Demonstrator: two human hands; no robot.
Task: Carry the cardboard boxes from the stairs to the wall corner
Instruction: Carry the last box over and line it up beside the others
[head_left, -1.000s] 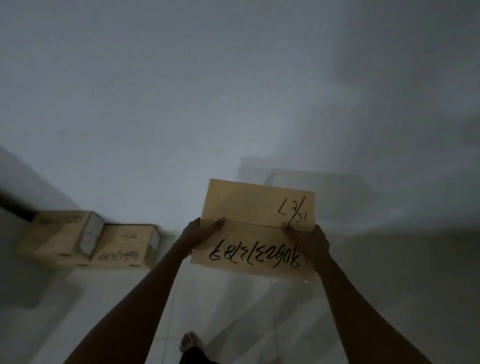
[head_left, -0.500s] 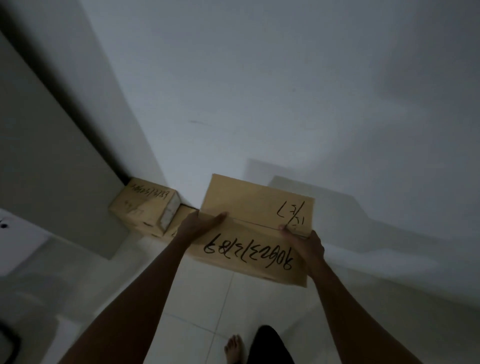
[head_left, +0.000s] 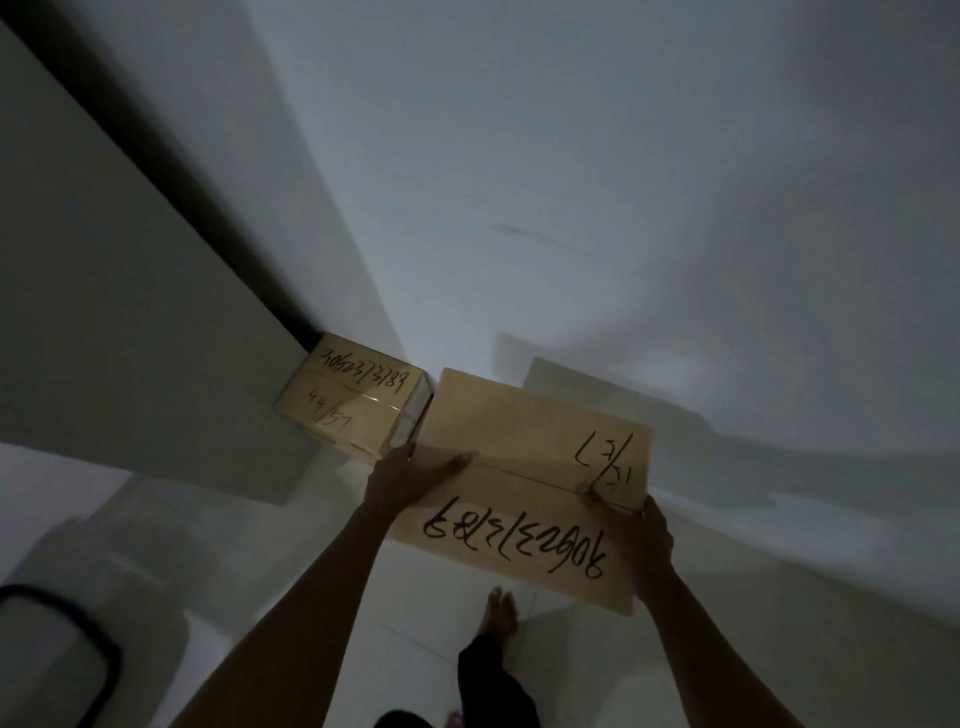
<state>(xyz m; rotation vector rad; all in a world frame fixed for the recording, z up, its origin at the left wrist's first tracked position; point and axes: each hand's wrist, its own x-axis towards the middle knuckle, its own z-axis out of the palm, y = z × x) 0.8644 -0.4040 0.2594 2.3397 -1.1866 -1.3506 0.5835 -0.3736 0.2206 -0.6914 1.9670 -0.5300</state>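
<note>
Pretty dim corner here. One cardboard box (head_left: 353, 402) already sits on the floor tucked right into the wall corner (head_left: 311, 332), where a dark vertical strip meets the pale wall (head_left: 623, 182). It's got black marker numbers on top, shiny clear tape across the seam and a pale label on its end. The carried box (head_left: 524, 483) is held up in the air just right of it, its left end nearly touching that parked one — nothing else between them. Down below there's a bare foot (head_left: 500, 613) on glossy white floor tiles (head_left: 291, 519), a dark trouser leg behind it, and at the far left edge some rounded black-rimmed thing (head_left: 78, 644) I can't make out.

The held box is a flat rectangular carton, plain tan board, marker scrawl upside down from this angle, flaps meeting in a centre seam. Left hand (head_left: 410, 475) clamps its left end, thumb laid over the top. Right hand (head_left: 636, 530) grips the right end, fingers wrapped around the edge.
</note>
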